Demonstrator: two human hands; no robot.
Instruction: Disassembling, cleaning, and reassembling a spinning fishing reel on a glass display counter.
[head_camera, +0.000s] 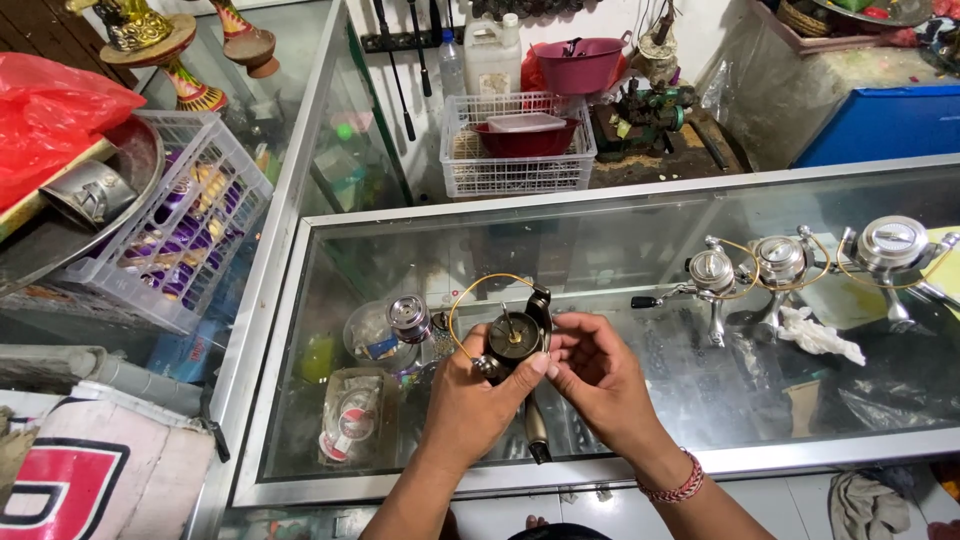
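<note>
Both hands hold a dark fishing reel (517, 335) above a glass surface (640, 240), near its front edge. The left hand (478, 392) grips the reel from below and the left, its fingers clamped around the body. The right hand (592, 372) comes in from the right, its fingers pinched together on the reel's side, with a red bracelet (676, 488) on the wrist. A gold wire bail (470, 300) curves out from the reel to the upper left, and a dark handle (537, 432) hangs below it.

Just left of the hands a loose spool (408, 318) rests by a clear lid (372, 335). Three silver reels (780, 265) stand in a row well to the right, with a white rag (820, 335) just beside them. A white basket (515, 150) with a red bowl (525, 135) sits beyond the surface, and another basket (175, 230) sits far left.
</note>
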